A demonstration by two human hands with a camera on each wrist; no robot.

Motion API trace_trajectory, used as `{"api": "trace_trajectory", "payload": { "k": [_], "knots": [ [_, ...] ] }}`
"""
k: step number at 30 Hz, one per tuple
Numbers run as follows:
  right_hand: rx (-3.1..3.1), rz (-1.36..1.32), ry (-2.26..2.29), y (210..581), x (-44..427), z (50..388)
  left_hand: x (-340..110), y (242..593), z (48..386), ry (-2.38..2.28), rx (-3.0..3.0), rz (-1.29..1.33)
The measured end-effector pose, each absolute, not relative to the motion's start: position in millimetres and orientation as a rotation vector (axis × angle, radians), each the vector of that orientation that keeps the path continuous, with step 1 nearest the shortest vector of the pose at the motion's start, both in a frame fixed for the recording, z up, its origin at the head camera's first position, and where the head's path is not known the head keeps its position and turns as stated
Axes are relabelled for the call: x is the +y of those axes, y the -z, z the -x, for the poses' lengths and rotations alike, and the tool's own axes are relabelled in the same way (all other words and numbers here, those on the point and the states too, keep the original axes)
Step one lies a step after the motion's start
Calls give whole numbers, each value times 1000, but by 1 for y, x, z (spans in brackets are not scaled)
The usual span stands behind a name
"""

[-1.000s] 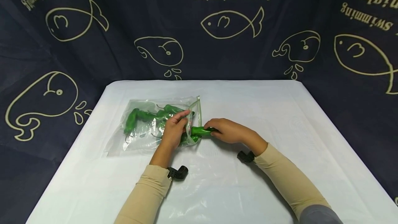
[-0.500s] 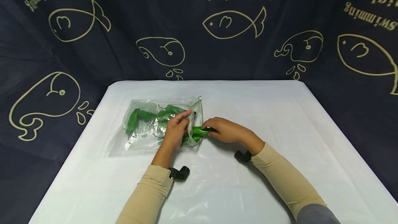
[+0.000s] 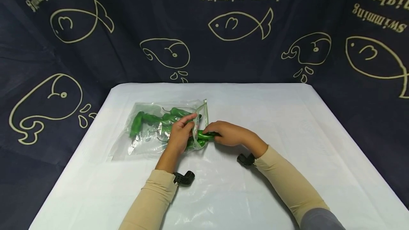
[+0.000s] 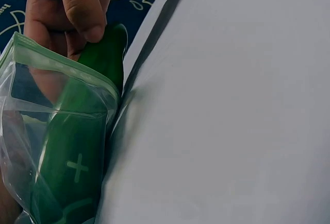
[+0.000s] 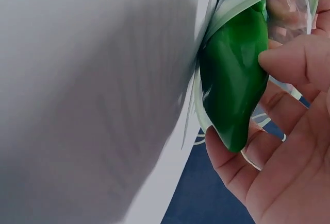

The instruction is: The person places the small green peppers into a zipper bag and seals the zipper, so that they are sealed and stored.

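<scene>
A clear zip bag (image 3: 121,148) with a pale green zip strip lies on its side on the table, its mouth facing right. Several green peppers (image 3: 136,125) are inside it. My left hand (image 3: 180,134) lies over the bag near its mouth and holds the upper edge between thumb and fingers. At the opening, my right hand (image 3: 231,133) grips a green pepper (image 5: 234,74) by its outer end; the other end is inside the bag. Its thumb presses one side, with the fingers behind. In the left wrist view, a green pepper (image 4: 69,157) shows through the plastic beneath the zip strip.
A white cloth covers the table (image 3: 271,109). Behind it hangs a dark blue curtain (image 3: 198,63) printed with fish and whales. Black wrist cameras (image 3: 184,178) are strapped to both forearms.
My right hand has moved left toward the bag's mouth, pushing the pepper further in, so less of it shows outside. The left hand keeps its hold on the bag.
</scene>
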State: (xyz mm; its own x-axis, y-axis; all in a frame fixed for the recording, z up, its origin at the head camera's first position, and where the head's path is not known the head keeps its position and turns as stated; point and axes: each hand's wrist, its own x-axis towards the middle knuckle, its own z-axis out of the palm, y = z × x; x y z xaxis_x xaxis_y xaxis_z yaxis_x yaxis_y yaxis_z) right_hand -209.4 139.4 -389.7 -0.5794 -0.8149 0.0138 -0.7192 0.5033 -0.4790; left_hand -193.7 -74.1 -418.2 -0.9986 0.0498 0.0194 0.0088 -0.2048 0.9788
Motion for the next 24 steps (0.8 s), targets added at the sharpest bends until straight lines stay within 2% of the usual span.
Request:
{"api": "trace_trajectory", "payload": {
  "k": [16,24],
  "knots": [
    [2464,1399,648,389,137,216,-74,419,193,-2403,1989,-80],
    [2497,1319,647,387,135,213,-74,420,194,-2395,2012,-73]
  ]
}}
